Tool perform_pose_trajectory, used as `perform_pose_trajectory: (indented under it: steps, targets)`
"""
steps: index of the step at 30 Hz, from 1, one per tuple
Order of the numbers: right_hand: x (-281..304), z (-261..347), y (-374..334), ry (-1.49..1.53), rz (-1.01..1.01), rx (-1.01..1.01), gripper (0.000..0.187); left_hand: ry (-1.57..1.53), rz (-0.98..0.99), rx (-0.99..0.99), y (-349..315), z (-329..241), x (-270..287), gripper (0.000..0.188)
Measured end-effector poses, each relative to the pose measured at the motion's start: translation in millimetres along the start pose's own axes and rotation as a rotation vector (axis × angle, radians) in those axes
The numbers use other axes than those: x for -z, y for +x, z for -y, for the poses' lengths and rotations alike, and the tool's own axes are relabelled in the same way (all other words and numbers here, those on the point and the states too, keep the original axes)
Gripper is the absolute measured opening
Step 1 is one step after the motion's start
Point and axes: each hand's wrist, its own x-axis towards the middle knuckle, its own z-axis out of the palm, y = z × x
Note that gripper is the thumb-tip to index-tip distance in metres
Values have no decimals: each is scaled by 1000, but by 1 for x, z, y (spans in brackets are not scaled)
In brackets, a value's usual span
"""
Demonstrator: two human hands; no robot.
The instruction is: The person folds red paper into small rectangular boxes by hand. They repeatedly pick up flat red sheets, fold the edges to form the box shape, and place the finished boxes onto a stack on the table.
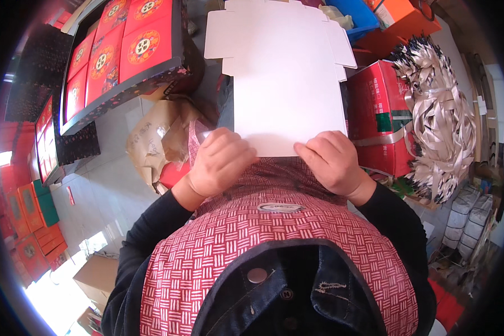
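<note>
A flat white die-cut box blank with tabbed sides stretches away from my lap. Both of my hands grip its near edge. My left hand is closed on the left corner, fingers curled over the card. My right hand pinches the right corner between thumb and bent fingers. Between the hands the near edge runs nearly straight, just above my red patterned apron. The far end of the blank reaches the top of the view. What supports it from beneath is hidden.
At left stands a dark tray of red boxes, with crumpled brown paper near it. To the right are a red carton and a large bundle of beige ribbons. A blue bin sits at the far right.
</note>
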Motion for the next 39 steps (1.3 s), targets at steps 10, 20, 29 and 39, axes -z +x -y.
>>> perform_pose_trajectory:
  steps: [10, 20, 29, 39]
  targets:
    - [1, -24, -25, 28, -62, -110, 19, 55, 20, 82, -8, 0, -15, 28]
    - [-4, -27, -37, 24, -111, -214, 22, 112, 160, 121, 4, 13, -15, 32]
    - [-2, -30, -44, 2, -110, -198, 27, 243, 206, -105, 9, 18, -13, 26]
    - [4, -45, -32, 188, -33, -208, 15, 98, 149, -16, 20, 20, -16, 27]
